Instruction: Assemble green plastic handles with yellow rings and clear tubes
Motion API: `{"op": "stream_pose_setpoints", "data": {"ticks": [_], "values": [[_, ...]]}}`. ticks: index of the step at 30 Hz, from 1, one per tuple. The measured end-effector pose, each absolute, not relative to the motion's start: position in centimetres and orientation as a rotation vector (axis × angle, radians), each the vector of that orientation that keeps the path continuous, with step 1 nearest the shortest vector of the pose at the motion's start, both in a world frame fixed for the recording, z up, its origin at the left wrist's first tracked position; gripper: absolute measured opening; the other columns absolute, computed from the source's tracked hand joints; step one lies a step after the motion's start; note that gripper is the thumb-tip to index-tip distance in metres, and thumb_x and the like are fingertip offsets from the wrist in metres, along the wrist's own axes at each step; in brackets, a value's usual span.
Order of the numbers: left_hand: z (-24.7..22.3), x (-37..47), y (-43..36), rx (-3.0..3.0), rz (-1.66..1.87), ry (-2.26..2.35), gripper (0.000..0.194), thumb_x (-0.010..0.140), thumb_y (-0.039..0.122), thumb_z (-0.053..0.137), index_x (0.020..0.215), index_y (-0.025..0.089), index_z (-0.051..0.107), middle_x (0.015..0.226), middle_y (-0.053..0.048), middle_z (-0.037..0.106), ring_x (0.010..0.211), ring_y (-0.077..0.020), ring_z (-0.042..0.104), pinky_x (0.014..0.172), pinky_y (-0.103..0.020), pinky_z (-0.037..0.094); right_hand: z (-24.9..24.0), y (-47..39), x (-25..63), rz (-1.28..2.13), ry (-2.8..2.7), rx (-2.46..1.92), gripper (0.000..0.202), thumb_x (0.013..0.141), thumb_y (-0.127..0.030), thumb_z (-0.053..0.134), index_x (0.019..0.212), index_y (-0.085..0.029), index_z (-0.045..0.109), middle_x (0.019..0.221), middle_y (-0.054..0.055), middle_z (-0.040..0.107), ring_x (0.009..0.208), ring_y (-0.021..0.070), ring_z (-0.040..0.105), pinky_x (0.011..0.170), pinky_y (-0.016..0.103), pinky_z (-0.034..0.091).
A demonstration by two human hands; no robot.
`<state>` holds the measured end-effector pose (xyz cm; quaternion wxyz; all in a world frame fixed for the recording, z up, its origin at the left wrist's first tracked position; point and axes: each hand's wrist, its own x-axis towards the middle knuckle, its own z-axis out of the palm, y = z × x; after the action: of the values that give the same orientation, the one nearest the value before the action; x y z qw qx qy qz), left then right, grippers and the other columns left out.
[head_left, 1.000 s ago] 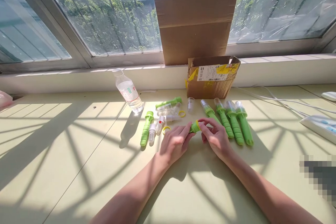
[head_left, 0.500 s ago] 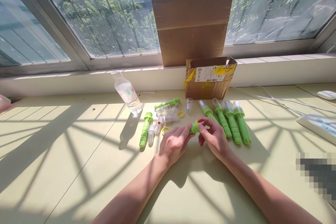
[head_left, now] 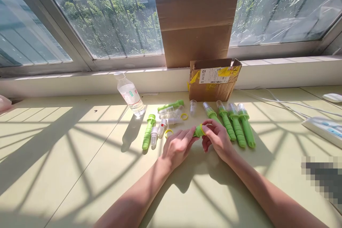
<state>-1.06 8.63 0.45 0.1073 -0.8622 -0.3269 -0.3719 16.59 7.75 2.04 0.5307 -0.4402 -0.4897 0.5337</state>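
Note:
My left hand (head_left: 176, 146) is closed around a green ribbed plastic handle (head_left: 197, 131), covering most of its length. At the handle's exposed right end, my right hand (head_left: 219, 138) pinches a yellow ring (head_left: 202, 129) that sits around the green threaded part. Left of my hands lie a loose green handle (head_left: 148, 133), small clear-and-white plastic pieces (head_left: 154, 136) and a second yellow ring (head_left: 169, 134). A third yellow ring (head_left: 184, 116) lies farther back, beside clear plastic covers (head_left: 166, 111). Beyond my right hand, several green handles (head_left: 237, 128) with clear caps lie side by side.
A water bottle (head_left: 130, 95) stands at the back left. An opened cardboard box (head_left: 210, 91) is against the window ledge, with a clear cup-shaped cover (head_left: 192, 107) before it. On the right are white cables (head_left: 287, 102) and a power strip (head_left: 324, 128).
The yellow ring now sits more squarely around the end of the green handle, under my right fingers. My hands have barely moved; the other things lie as before.

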Motion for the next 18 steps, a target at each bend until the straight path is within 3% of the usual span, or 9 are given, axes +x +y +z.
{"op": "stream_pose_setpoints", "data": {"ticks": [8,14,18], "values": [[0.53,-1.00,8.52,-2.703,-1.259,-1.163,0.035,0.094,0.026,0.046,0.127,0.018,0.055,0.095,-0.010,0.072,0.079,-0.0238,0.068,0.066,-0.036,0.056,1.83,8.23,16.97,1.483,-1.054,-0.933,0.031,0.075,-0.044,0.069,0.091,-0.022,0.054,0.060,-0.004,0.058,0.039,0.0140,0.054,0.035,0.027,0.046],[1.18,-0.87,8.41,-2.786,-1.373,-1.196,0.035,0.091,0.024,0.051,0.125,0.021,0.054,0.102,-0.008,0.071,0.086,-0.0226,0.068,0.072,-0.036,0.057,1.65,8.46,17.28,1.560,-0.939,-0.871,0.031,0.075,-0.043,0.071,0.091,-0.021,0.057,0.063,-0.003,0.061,0.044,0.0139,0.057,0.043,0.028,0.049],[1.00,-0.78,8.39,-2.746,-1.419,-1.292,0.041,0.082,0.041,0.065,0.117,0.021,0.058,0.099,-0.008,0.071,0.086,-0.0244,0.068,0.070,-0.037,0.057,1.54,8.37,17.36,1.541,-0.918,-0.840,0.025,0.072,-0.036,0.075,0.083,-0.019,0.062,0.069,-0.001,0.062,0.051,0.0131,0.059,0.046,0.026,0.050]]}}
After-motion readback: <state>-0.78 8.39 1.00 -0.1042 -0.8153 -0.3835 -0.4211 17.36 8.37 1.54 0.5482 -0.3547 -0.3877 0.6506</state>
